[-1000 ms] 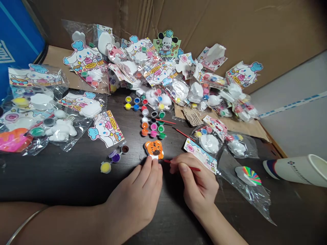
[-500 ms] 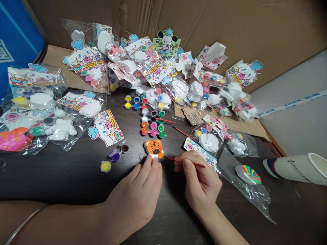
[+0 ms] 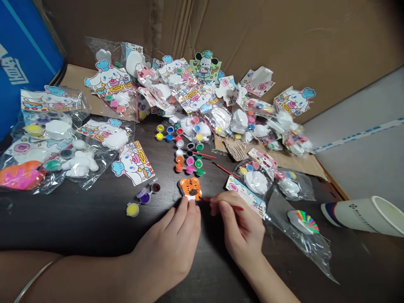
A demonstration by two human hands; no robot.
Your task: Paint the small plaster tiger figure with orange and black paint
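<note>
Left hand (image 3: 172,244): forearm lies nearly level across the lower left, thin silver metal bracelet (image 3: 36,277) round it. Back of hand faces up; fingers extend forward, close together, fingertips on the white lower edge of the small orange-and-white tiger-head figure (image 3: 190,188). Thumb is hidden, so cannot tell whether the fingers pinch the figure or only press on it.

Right hand (image 3: 243,223): forearm rises from the lower right, slanting up to the left. Fingers are curled, thumb and index closed round a slim red-handled paintbrush (image 3: 237,207) in a pen-like grip. Brush slopes slightly, dark tip pointing left at the figure's lower right edge; contact too small to confirm.

Position of figure: on the dark wood-grain table (image 3: 78,223), face up, between the hands and just ahead of them. Directly beyond it, a cluster of small round plastic paint pots (image 3: 190,161) with lids open. Left of it, a short strip of yellow, purple and dark brown paint pots (image 3: 144,198).
</note>
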